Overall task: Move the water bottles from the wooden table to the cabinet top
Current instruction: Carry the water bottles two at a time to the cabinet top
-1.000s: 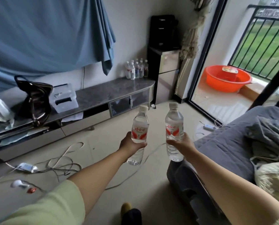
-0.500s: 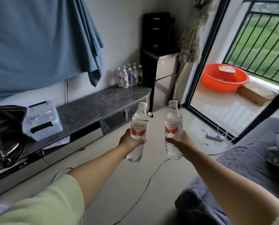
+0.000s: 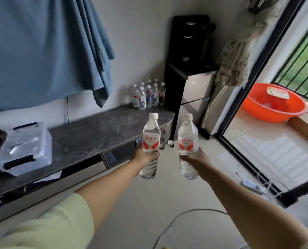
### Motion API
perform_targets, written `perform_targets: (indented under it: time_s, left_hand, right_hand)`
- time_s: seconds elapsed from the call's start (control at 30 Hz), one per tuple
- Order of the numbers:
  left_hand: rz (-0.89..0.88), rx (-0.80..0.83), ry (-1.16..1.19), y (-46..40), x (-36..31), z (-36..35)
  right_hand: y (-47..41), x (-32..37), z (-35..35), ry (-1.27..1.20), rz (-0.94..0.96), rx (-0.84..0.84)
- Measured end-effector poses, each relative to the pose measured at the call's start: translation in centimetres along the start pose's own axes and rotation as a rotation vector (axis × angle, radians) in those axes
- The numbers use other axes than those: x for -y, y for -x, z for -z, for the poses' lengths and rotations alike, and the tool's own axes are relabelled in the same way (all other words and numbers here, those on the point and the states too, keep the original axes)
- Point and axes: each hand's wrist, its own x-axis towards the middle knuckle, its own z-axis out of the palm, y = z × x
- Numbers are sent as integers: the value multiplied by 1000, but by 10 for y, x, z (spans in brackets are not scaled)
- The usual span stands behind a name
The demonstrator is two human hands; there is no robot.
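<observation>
Out over the floor, short of the cabinet top (image 3: 99, 139), the left hand (image 3: 144, 156) grips one water bottle (image 3: 151, 142) and the right hand (image 3: 197, 161) grips another water bottle (image 3: 187, 144), fingers wrapped round each body, both upright. Carrying them level and setting them down beside the standing bottles (image 3: 148, 95) at the far corner looks best. A clear storage box (image 3: 24, 148) occupies the near end; a cable (image 3: 185, 218) trails on the floor underfoot.
</observation>
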Motion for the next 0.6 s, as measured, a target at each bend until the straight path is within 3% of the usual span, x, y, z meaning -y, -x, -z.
perform_targets:
  time_s: [0.37, 0.6]
  left_hand:
    - [83, -30, 39, -166, -44, -8]
    - [82, 91, 96, -309, -80, 2]
  right_hand:
    - [-169, 28, 10, -54, -5, 31]
    - [-309, 67, -6, -46, -41, -2]
